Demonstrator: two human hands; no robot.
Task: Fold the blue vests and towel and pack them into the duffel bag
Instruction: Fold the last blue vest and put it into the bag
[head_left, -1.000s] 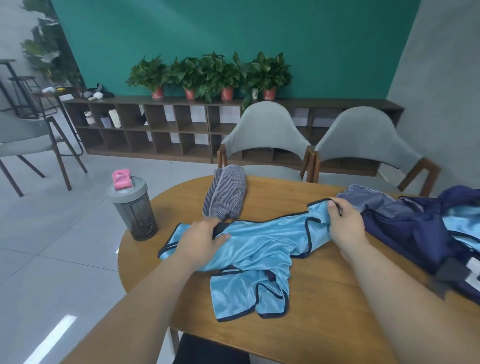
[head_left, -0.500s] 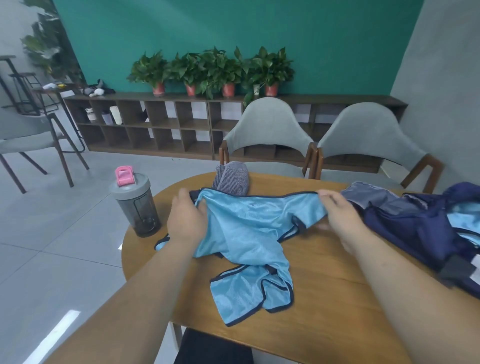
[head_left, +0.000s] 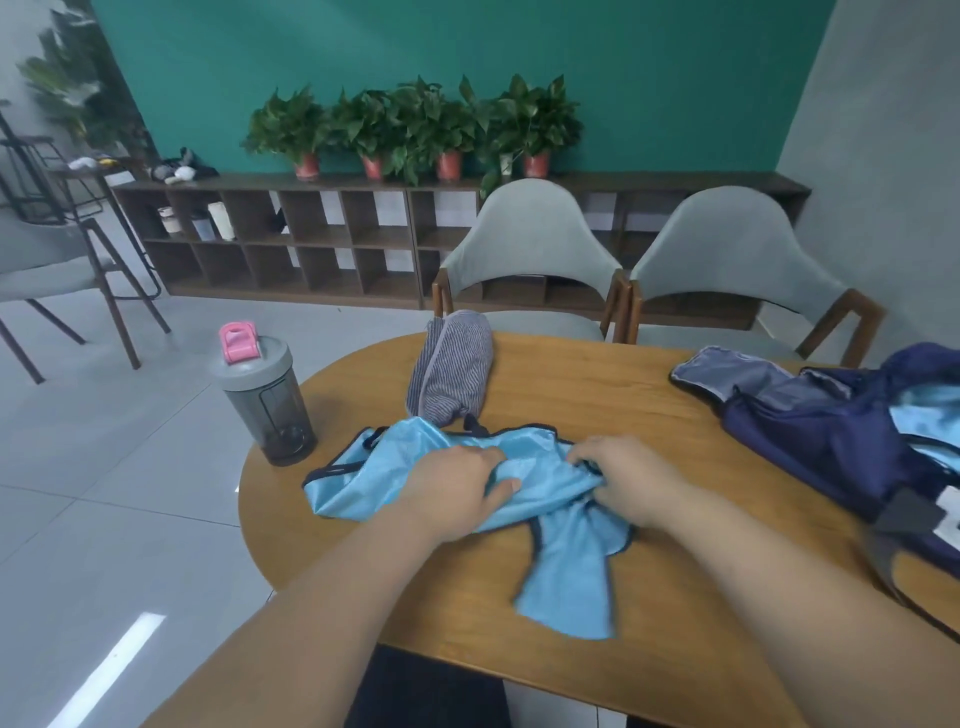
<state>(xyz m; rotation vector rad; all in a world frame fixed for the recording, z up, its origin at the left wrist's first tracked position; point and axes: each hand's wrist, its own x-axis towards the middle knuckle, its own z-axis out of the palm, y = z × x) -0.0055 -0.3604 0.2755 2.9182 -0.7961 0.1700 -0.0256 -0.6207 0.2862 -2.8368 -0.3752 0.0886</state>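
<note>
Gripping the blue vest (head_left: 374, 478) with the left hand (head_left: 462, 488) and the right hand (head_left: 628, 483), both with fingers curled into the shiny fabric, close together near the middle of the garment. Pressing the vest down on the tabletop (head_left: 597, 405), bunched, with one loose end trailing toward the near edge and the far edge touching the rolled striped towel (head_left: 452, 374). Leaving the duffel bag (head_left: 831, 441) open at the right, well apart from the vest, with some light blue cloth (head_left: 924, 415) already showing inside.

Probably risking an uneven fold: gathering slippery fabric in the middle instead of laying it flat, and so making a wrinkled lump. Risking also the sliding of the loose end over the near edge, because of pulling on such smooth material. Possibly dragging the towel out of its roll while shifting the vest, because of the contact between them. Possibly nudging the shaker bottle (head_left: 265, 400), standing near the left end of the vest and close to the tabletop edge, while spreading the fabric to the left.

Compared with half a second ago: no longer holding the vest raised and stretched wide between hands far apart, but bringing both hands together and lowering it. Now uncovering most of the towel, earlier half hidden behind the raised edge. Leaving bottle, towel and bag in the same places.
</note>
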